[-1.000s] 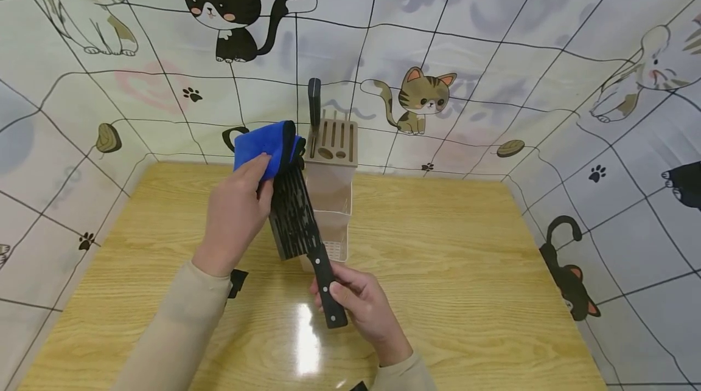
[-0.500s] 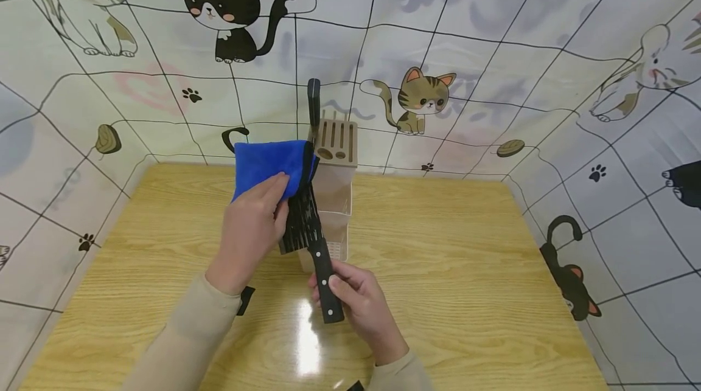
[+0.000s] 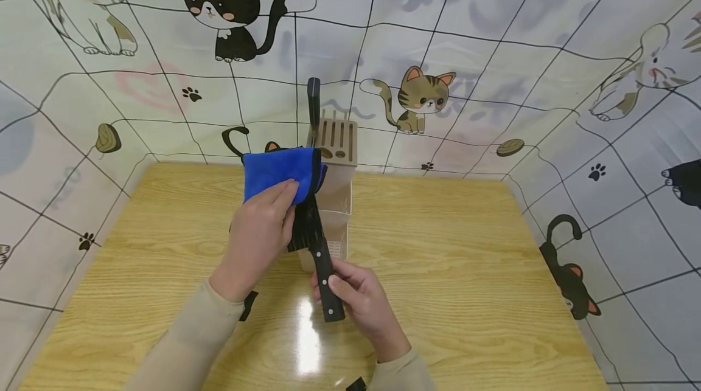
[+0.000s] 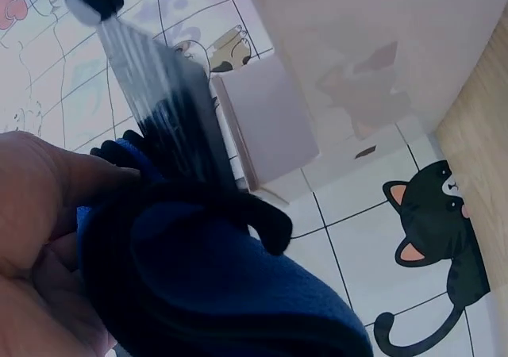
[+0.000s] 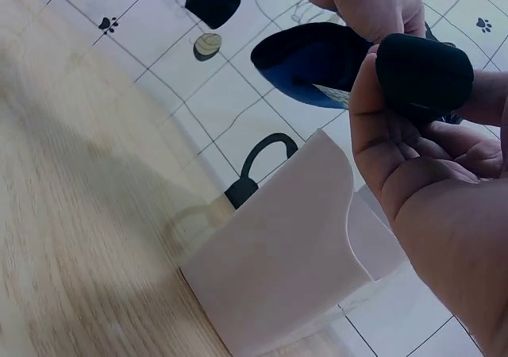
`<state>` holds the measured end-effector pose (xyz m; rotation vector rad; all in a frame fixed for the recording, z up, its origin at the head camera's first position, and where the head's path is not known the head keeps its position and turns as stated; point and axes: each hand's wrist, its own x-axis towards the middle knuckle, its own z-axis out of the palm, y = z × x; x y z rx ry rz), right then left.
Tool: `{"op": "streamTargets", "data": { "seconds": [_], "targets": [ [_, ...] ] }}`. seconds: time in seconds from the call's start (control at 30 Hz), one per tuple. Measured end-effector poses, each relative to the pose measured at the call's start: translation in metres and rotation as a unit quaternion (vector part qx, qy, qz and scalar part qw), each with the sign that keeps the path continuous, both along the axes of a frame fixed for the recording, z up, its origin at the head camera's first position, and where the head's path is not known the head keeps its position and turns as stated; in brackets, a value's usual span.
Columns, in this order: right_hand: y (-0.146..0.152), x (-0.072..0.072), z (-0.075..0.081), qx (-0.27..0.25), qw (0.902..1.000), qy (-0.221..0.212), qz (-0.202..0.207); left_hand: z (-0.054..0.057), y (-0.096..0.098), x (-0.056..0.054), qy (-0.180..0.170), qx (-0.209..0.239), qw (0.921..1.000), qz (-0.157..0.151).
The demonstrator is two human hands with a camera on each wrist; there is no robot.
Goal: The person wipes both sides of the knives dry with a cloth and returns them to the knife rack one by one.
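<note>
A cleaver [image 3: 327,281] with a black riveted handle is held up over the table, blade away from the person. My right hand [image 3: 364,303] grips its handle, thumb on top; in the right wrist view the handle's butt end [image 5: 425,73] shows between thumb and fingers. A blue cloth [image 3: 274,171] with black edging is folded over the upper blade. The left hand [image 3: 260,230] pinches the cloth around the blade. In the left wrist view the bare, dark streaked part of the blade [image 4: 171,95] reaches up toward the handle. Cloth and hand hide the blade's far end.
Behind the cleaver stands a beige knife holder [image 3: 345,135] with slots and round holes, and a black-handled knife [image 3: 314,99] upright in it. The wooden table [image 3: 438,257] meets cat-patterned walls at the back and sides.
The left hand and cloth have slid down the blade toward the handle and slightly right, covering more of it. The right hand shifted a little, still gripping the cleaver.
</note>
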<state>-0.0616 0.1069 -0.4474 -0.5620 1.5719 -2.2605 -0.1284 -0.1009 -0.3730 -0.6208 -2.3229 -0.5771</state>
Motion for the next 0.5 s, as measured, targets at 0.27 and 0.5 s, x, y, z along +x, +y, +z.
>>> {"op": "streamTargets", "data": {
  "seconds": [0.27, 0.5],
  "targets": [
    [-0.005, 0.001, 0.001, 0.004, 0.9999, 0.011, 0.008, 0.002, 0.005, 0.001, 0.004, 0.015, 0.9992, -0.036],
    [-0.004, 0.000, 0.001, -0.009, 0.9999, -0.003, -0.014, -0.003, 0.016, 0.011, -0.010, 0.023, 0.9977, -0.064]
  ]
}}
